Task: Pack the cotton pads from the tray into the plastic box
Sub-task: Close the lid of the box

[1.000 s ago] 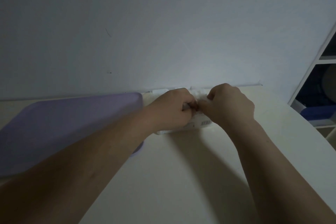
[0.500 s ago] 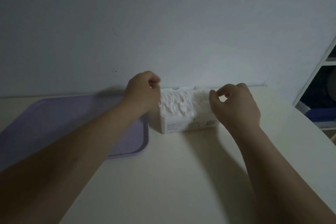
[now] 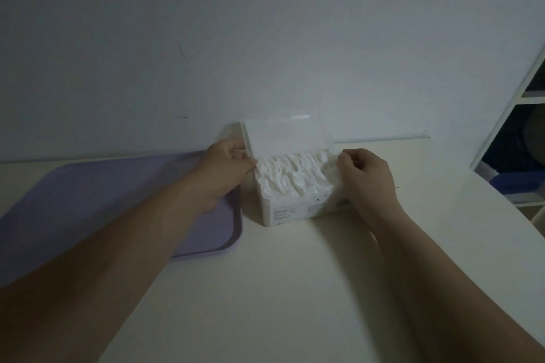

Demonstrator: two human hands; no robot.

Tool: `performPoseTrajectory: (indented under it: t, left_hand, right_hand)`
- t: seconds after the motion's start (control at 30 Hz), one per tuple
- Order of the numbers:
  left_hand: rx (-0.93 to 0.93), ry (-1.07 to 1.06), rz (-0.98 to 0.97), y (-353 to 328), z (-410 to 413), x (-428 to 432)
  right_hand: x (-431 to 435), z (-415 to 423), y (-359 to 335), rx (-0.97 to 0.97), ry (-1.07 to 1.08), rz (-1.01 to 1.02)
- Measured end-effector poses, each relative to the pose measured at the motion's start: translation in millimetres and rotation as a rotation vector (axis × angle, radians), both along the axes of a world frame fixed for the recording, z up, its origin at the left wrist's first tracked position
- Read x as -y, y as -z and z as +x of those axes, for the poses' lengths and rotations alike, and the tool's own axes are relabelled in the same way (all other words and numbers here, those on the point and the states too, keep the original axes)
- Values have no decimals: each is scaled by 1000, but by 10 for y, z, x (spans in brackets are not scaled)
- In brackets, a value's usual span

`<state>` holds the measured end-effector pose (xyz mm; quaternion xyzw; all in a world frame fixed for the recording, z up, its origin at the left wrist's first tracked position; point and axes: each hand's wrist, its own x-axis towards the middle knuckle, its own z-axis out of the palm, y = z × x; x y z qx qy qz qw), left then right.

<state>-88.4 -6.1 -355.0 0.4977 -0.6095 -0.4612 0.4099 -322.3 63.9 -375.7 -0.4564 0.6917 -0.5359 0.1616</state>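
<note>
The white plastic box stands on the table against the wall, packed full of white cotton pads. Its translucent lid is tilted up behind the pads. My left hand pinches the lid's left edge. My right hand is curled around the right end of the box, with its fingertips pinched at the top right corner. The purple tray lies to the left of the box, partly under my left forearm, and no pads show on it.
The cream table runs up to a grey wall. A white shelf unit with dark and blue items stands past the table's right edge. The room is dim.
Both hands moved apart from the middle of the box top to its two ends. The lid has swung up from behind the box, with my left hand now on its left edge.
</note>
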Motion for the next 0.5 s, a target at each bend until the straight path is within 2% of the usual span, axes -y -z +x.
performPoseTrajectory:
  t: [0.17, 0.3, 0.37, 0.43, 0.5]
  left_hand:
    - [45, -65, -156, -5, 97, -116]
    - [-18, -83, -79, -65, 213, -219]
    - [-77, -73, -32, -115, 236, -295]
    - [-89, -52, -25, -118, 251, -373]
    - [39, -30, -70, -59, 261, -428]
  right_hand:
    - [-53, 159, -29, -25, -25, -25]
    - [-104, 212, -96, 320, -111, 28]
    - [-129, 200, -104, 409, -180, 55]
    - [-141, 214, -97, 350, -206, 60]
    - [-146, 222, -70, 246, -216, 23]
